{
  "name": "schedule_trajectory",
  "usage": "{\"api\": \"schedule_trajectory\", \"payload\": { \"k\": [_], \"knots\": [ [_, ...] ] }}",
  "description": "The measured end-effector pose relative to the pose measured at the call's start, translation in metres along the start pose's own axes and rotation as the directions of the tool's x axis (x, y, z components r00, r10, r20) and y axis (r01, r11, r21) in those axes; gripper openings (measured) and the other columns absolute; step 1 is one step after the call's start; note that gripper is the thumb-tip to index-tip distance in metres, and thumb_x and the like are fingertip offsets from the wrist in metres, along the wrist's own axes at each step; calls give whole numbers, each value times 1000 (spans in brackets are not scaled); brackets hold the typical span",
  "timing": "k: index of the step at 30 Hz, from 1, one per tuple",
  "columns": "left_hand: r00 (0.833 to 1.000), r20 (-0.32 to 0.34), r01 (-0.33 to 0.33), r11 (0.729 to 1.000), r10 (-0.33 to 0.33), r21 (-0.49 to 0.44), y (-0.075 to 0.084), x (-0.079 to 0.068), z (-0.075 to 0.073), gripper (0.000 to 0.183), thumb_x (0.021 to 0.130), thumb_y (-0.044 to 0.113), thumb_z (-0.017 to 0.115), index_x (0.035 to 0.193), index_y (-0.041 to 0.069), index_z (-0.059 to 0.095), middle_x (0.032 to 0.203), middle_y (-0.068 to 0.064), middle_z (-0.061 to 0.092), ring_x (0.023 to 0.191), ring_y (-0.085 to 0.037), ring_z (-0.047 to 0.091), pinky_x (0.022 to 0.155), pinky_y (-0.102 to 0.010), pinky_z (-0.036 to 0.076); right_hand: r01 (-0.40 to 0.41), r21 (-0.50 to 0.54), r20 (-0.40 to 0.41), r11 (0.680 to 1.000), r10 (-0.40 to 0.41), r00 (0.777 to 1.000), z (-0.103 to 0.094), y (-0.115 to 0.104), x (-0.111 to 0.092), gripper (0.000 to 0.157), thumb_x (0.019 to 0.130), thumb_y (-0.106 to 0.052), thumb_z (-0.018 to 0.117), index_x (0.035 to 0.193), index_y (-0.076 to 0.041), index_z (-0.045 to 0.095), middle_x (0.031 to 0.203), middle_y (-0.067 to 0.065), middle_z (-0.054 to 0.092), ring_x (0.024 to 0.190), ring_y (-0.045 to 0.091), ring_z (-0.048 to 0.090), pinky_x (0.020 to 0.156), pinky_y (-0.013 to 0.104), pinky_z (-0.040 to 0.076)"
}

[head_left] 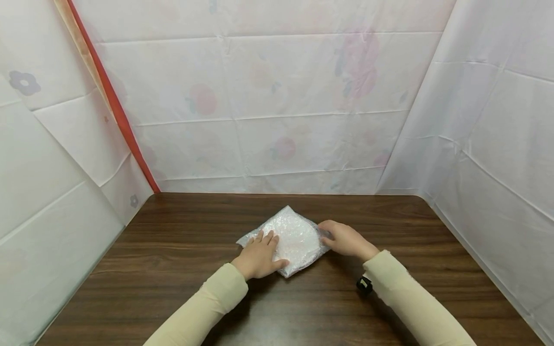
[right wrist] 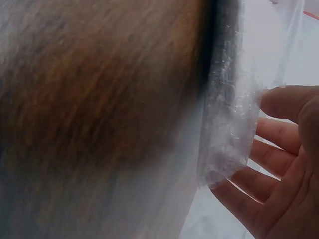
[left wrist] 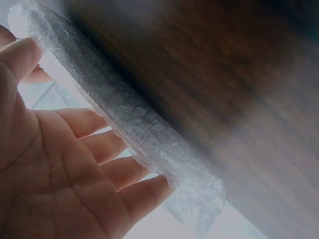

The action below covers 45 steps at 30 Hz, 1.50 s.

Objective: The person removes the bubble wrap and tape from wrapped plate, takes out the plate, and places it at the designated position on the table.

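A flat white package wrapped in clear bubble wrap (head_left: 296,235) lies on the dark wooden table, one corner pointing away from me. On its near left part my left hand (head_left: 259,257) rests with fingers spread. The left wrist view shows the fingertips of that hand (left wrist: 75,169) along the upper side of the wrap's thick edge. My right hand (head_left: 346,239) is at the package's right corner, thumb and fingers touching the loose wrap there. In the right wrist view, the fingers of this hand (right wrist: 284,172) look fairly straight, their tips partly hidden behind the wrap.
The brown wood-grain table (head_left: 173,288) extends around the package. A pale printed sheet (head_left: 268,96) hangs behind it, and similar sheets enclose both sides. A red strip (head_left: 117,105) runs down the back left corner. A small black device (head_left: 364,285) sits at the right wrist.
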<state>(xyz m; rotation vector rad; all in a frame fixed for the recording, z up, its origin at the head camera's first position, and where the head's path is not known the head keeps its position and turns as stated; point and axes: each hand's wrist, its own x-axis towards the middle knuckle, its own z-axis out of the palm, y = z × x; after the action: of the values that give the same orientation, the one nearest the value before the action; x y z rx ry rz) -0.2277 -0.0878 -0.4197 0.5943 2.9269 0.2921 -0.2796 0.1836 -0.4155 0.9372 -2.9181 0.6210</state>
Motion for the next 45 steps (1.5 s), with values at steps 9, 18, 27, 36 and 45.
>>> {"api": "schedule_trajectory", "payload": {
  "k": [9,18,27,36,45],
  "knots": [
    [1000,2,-11,1000,11,18,-2,0,0,81,93,60,52,149,2,39,157,-18,35,146,-43,28,117,-57,27,-45,50,134,998,38,990,3,1,1,48,99,-20,57,142,1,49,151,19,44,138,37,44,111,53,38],
    [1000,1,-20,999,20,30,-5,1,-1,82,94,63,48,150,4,38,158,-16,34,146,-42,28,118,-54,27,-41,58,151,997,32,988,4,3,0,49,100,-20,57,142,2,48,153,19,42,139,37,43,111,52,37],
    [999,-18,-47,997,48,54,-10,3,-5,80,94,63,47,148,4,42,156,-16,38,143,-42,35,116,-50,32,-55,54,155,997,46,987,4,3,0,49,100,-22,56,143,0,48,154,17,41,139,36,43,111,53,37],
    [990,-108,-83,996,87,35,-15,5,-11,60,97,44,57,140,2,52,147,-17,49,137,-38,45,112,-49,39,-67,68,168,995,55,984,2,3,-1,52,101,-26,55,145,-1,45,155,16,38,141,36,40,112,53,36],
    [950,-288,-124,992,120,3,-23,6,-13,36,93,16,66,128,7,64,131,-12,64,119,-29,64,91,-47,55,-86,80,176,993,71,982,4,3,-1,57,101,-33,55,148,-3,42,157,15,36,143,34,37,114,52,35]
  ]
}}
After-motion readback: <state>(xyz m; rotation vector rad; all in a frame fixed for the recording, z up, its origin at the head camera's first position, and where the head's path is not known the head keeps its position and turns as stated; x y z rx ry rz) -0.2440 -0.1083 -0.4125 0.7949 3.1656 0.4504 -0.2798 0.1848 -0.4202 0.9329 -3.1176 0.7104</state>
